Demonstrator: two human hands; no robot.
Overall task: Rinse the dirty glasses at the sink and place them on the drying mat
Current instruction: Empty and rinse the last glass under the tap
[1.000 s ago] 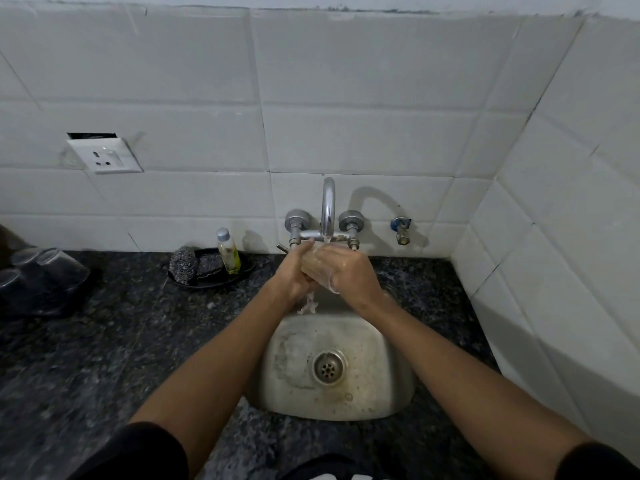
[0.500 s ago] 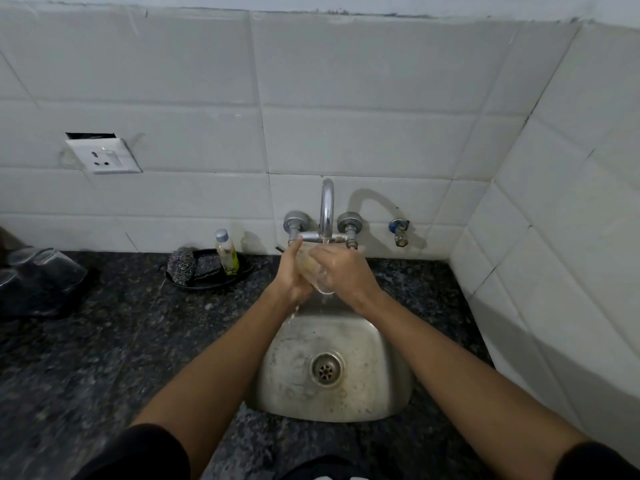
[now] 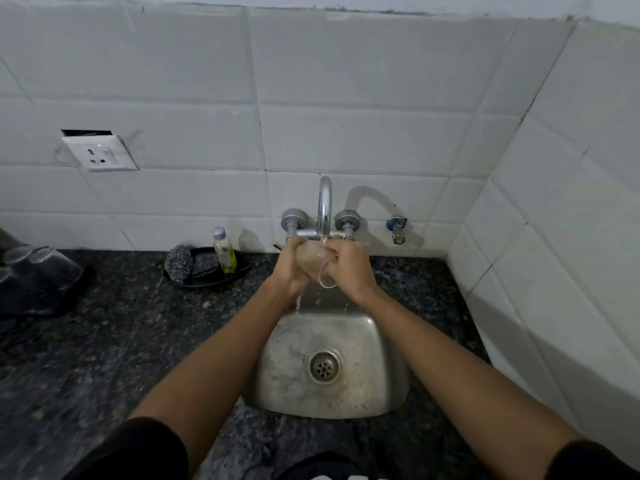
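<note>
Sink [image 3: 388, 393] basin wet near the drain. Above its far edge, left hand [image 3: 290, 271] and right hand [image 3: 351, 270] both gripped the glass [image 3: 317, 263], now raised closer under the tap [image 3: 325, 206] than 1 s ago; water ran off. Rinse ongoing. Rinsed glasses [image 3: 38, 271] sat far left on the tabletop [image 3: 104, 341].

A clear drinking glass [image 3: 317, 263] is held between the left hand [image 3: 290, 268] and right hand [image 3: 351, 268] under the chrome wall tap [image 3: 325, 206], above the steel sink [image 3: 374, 375] set in the dark granite counter [image 3: 104, 341], with upturned clear glasses [image 3: 41, 268] positioned far left.
</note>
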